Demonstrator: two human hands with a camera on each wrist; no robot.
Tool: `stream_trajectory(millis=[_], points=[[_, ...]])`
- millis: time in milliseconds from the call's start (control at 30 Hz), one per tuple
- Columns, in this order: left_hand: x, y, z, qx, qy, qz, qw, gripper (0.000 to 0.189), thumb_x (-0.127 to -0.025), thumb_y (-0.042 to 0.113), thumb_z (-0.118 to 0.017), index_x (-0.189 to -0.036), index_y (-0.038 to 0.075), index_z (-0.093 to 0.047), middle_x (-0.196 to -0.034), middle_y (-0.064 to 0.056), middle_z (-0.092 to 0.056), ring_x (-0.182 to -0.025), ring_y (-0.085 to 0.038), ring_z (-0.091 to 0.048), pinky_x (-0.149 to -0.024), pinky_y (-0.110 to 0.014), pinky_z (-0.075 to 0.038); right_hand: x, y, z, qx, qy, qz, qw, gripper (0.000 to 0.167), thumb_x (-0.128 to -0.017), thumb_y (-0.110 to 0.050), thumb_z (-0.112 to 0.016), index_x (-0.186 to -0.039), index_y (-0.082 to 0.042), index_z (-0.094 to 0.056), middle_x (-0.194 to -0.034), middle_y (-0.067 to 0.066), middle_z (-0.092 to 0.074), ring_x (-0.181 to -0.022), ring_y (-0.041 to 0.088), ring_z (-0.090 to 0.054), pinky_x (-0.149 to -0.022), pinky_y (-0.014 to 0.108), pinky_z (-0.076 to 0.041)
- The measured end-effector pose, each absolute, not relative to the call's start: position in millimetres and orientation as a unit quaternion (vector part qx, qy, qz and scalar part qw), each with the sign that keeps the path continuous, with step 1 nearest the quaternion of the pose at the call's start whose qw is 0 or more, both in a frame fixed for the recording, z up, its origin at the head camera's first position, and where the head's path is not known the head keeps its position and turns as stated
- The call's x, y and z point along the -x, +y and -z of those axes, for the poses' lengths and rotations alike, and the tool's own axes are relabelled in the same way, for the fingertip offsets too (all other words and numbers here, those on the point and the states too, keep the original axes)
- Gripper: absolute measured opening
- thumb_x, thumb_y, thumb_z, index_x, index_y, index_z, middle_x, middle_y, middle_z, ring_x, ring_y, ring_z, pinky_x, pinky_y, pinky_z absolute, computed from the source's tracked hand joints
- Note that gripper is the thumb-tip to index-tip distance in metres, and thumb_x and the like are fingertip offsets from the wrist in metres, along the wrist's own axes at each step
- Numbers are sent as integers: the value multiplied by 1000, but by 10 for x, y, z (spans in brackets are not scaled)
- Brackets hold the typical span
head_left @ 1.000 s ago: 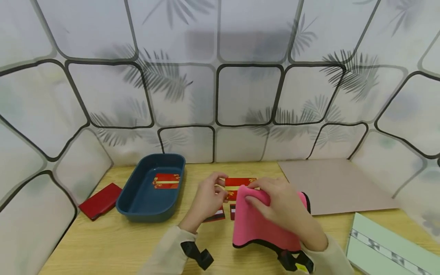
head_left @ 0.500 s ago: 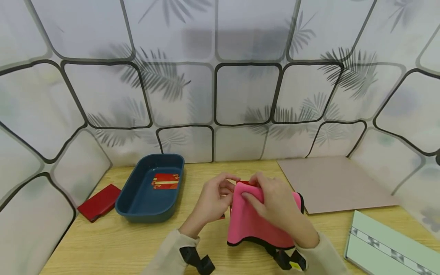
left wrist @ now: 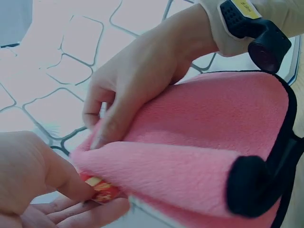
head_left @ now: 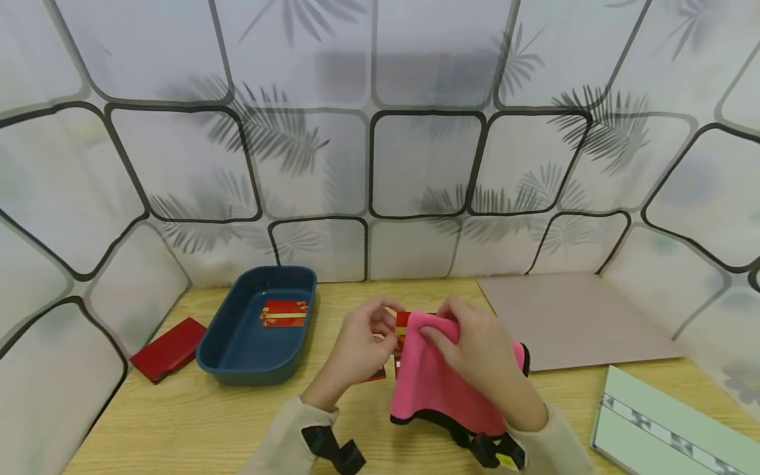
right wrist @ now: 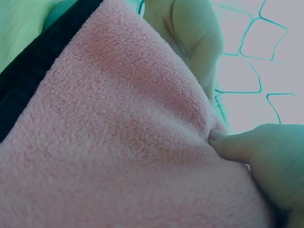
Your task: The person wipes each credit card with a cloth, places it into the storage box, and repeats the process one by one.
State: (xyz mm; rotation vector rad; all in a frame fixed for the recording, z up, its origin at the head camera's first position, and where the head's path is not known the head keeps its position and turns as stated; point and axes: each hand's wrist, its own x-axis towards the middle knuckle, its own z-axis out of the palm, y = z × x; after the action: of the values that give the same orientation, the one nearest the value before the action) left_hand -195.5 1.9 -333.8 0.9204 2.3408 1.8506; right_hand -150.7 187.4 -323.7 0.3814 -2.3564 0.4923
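My left hand (head_left: 363,346) pinches a red card with a gold band (head_left: 402,321) between thumb and fingers. The same card shows as a small red patch in the left wrist view, under the cloth's folded edge; most of it is hidden. A pink fleecy cloth with black edging (head_left: 442,389) hangs from my right hand (head_left: 483,356), which grips its upper edge with the thumb on the near side. In the right wrist view the cloth's fleece (right wrist: 118,133) fills most of the picture, with the thumb pressing a crease into it.
A blue tray (head_left: 208,359) at left holds another red card with a gold band (head_left: 284,314). Left of it lies a dark red wallet-like item (head_left: 169,349). Part of a red-and-white card (head_left: 379,375) shows below my left hand. At right are a grey-pink board (head_left: 582,323) and pale green box (head_left: 665,422).
The cloth and right hand have moved slightly left, and the cloth now covers most of the red card. My left hand has moved right to the cloth, then slightly back left.
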Motion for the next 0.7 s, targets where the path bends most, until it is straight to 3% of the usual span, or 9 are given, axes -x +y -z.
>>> stream_trajectory(millis=[167, 400, 567, 700], points=[[1967, -21, 3297, -292, 738, -607, 45, 34, -85, -16, -49, -113, 0, -55, -84, -15, -54, -70, -20, -62, -63, -35, -59, 1497, 1906, 3200, -123, -917, -197, 324, 29, -73, -21, -84, -84, -13, -59, -62, -3, -50, -53, 7, -40, -48, 23, -35], [2008, -86, 3213, -272, 735, -620, 44, 34, -85, -16, -50, -114, 0, -55, -83, -13, -51, -67, -18, -59, -61, -33, -59, 1536, 2002, 3123, -95, -922, -202, 316, 30, -75, -22, -83, -86, -13, -57, -56, -4, -40, -51, 10, -37, -47, 25, -31], [1998, -103, 3228, -257, 736, -624, 38, 35, -83, -17, -50, -114, -1, -56, -83, -12, -51, -63, -17, -57, -62, -37, -59, 1532, 2143, 3099, -69, -933, -183, 304, 28, -76, -19, -82, -87, -12, -57, -57, -2, -40, -51, 13, -38, -48, 27, -31], [1943, -140, 3236, -238, 721, -647, 62, 36, -82, -17, -50, -115, -4, -55, -84, -12, -53, -60, -16, -57, -63, -40, -59, 1536, 2276, 3073, -44, -938, -170, 300, 26, -76, -16, -81, -86, -9, -58, -56, 0, -43, -50, 15, -38, -48, 29, -30]])
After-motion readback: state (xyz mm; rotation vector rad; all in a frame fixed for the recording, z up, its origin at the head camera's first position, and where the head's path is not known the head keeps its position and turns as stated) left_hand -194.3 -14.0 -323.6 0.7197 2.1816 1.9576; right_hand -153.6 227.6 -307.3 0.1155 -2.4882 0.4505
